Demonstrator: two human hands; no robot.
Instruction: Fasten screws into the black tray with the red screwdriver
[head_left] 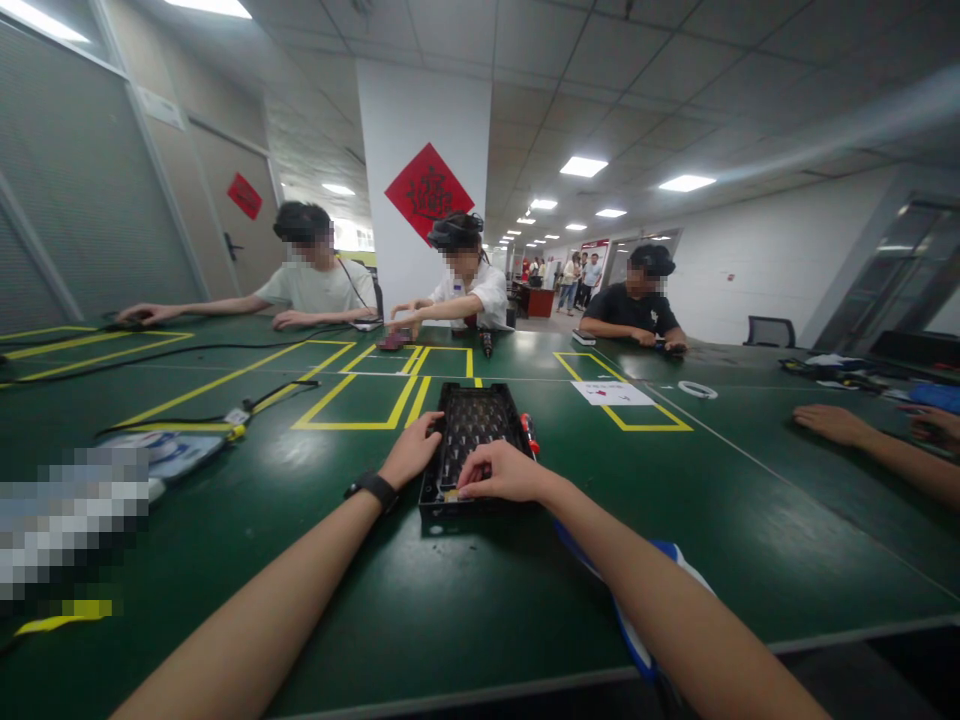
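A shallow black tray (480, 408) lies on the green table in front of me, with rows of small round shapes inside it. My left hand (409, 452), with a black band on its wrist, grips the tray's left side. Over the tray's near part, my right hand (501, 472) is closed in a pinch with its fingertips down at the near left corner. A small yellowish piece (451, 495) shows at those fingertips; whether they hold it cannot be made out. Against the tray's right side is a red and black handle (530, 434), partly hidden.
Yellow tape outlines mark the green table (337, 520). A white paper (613, 393) and white ring (697, 390) lie right of the tray. Blue-and-white material (671, 555) sits under my right forearm. A cable (277, 400) lies left. Several people sit around the table, one hand (832, 424) reaching in from the right.
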